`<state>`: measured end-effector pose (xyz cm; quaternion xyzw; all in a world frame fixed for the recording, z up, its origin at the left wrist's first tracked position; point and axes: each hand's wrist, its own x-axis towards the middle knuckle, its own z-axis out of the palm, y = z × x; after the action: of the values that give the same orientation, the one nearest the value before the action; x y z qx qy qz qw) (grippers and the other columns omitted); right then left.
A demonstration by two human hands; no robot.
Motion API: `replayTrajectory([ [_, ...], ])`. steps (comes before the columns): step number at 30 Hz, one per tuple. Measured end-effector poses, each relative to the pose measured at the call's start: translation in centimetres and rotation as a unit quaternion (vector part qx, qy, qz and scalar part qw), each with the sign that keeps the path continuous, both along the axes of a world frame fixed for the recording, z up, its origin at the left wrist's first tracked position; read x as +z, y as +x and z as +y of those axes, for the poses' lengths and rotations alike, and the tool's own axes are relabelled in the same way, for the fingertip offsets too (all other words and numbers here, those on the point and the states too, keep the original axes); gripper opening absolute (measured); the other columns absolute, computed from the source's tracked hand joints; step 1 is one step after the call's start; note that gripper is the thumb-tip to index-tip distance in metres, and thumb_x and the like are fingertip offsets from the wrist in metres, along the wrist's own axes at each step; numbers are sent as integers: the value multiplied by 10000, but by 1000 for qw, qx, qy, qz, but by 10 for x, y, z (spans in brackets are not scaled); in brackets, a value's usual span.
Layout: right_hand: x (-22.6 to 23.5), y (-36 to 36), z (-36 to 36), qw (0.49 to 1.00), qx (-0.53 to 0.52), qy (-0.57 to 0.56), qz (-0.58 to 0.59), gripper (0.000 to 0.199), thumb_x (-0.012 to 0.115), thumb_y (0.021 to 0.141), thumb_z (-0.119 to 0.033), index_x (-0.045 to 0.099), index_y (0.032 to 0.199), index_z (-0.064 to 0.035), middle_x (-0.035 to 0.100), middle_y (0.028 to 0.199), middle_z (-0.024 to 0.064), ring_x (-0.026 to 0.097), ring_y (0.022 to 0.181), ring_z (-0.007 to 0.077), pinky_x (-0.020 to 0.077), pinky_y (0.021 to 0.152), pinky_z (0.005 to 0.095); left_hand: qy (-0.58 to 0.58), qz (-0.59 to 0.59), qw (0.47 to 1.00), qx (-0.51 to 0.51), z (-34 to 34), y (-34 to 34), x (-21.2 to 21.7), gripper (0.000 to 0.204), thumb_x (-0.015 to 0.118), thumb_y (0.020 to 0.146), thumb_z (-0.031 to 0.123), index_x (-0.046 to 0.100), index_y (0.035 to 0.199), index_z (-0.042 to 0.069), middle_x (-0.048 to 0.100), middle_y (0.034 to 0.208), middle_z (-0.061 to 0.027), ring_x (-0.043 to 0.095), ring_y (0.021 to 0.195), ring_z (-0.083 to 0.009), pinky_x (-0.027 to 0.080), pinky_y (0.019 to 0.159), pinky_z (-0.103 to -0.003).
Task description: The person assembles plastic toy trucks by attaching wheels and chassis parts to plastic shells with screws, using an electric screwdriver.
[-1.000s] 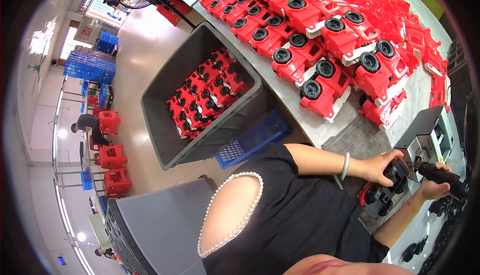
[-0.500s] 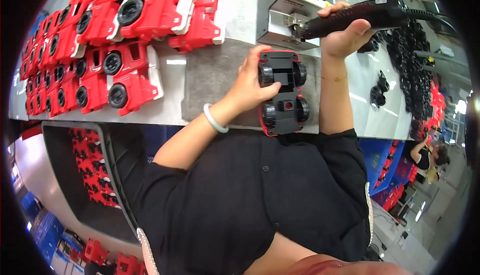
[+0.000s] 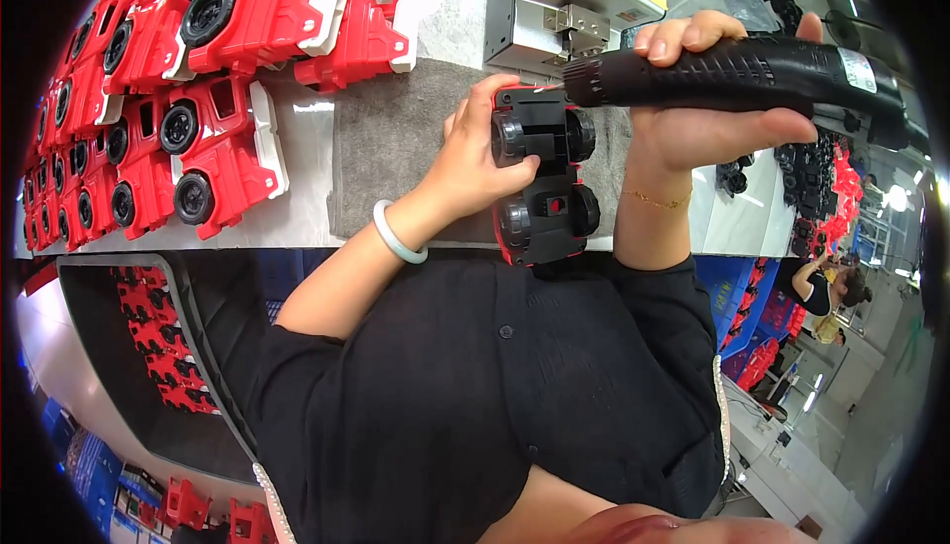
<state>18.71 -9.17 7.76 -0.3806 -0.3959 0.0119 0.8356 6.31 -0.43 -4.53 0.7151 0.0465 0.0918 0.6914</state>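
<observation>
Several rows of red toy trucks [image 3: 223, 166] with black wheels stand along the left of the pale table [image 3: 747, 213], their nearest row close to the near edge. Below that edge on the left, a dark bin [image 3: 94, 346] holds more red pieces. Right of the rows, a grey mat [image 3: 386, 138] lies before the person. Over its right half is one upturned truck [image 3: 556, 170], black underside and wheels facing up, its near end at the table's near edge. The left hand [image 3: 480, 163] grasps it from the left, thumb across the underside, the other fingers around its far left side.

It looks like light, stiff, smooth plastic, probably a little slippery; the body's sides give the surest hold, since the wheels may turn under pressure. On the far side, a metal box [image 3: 534, 35] limits room beyond the truck. Further right, the right hand [image 3: 683, 138] is wrapped around a black power screwdriver [image 3: 732, 74], whose nose points left, just beside the truck's far end; whether its bit touches cannot be told. Bare mat gives room on the left; bare tabletop lies right of the right forearm.
</observation>
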Motion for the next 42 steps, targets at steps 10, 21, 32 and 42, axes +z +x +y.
replayTrajectory([
  [10,-17,-7,20,993,91,-43,-63,821,332,709,-730,142,1298,-191,522,751,144,534,557,211,473,555,355,16,-3,1000,-2,1,2,3,744,676,595,193,277,1220,136,455,1081,-99,418,1073,-269,232,924,-407],
  [21,-25,-11,24,992,76,-89,-50,853,349,680,-748,195,1249,-131,508,727,127,514,550,204,466,536,336,34,-9,999,-3,3,3,0,753,679,595,197,266,1220,129,458,1077,-99,420,1068,-257,223,907,-395],
  [32,-6,61,-28,988,-113,-95,-43,699,313,740,-710,174,1289,-301,545,698,130,526,515,217,476,550,360,18,14,1000,-10,1,4,0,720,656,606,216,286,1219,140,489,1055,-93,445,1046,-270,236,917,-412],
  [42,-43,58,-16,966,-161,-155,-128,723,377,783,-627,135,1310,-195,530,674,143,531,499,214,486,504,347,20,7,1000,1,-2,5,-5,707,652,607,221,300,1213,132,486,1058,-102,458,1032,-270,239,929,-408],
])
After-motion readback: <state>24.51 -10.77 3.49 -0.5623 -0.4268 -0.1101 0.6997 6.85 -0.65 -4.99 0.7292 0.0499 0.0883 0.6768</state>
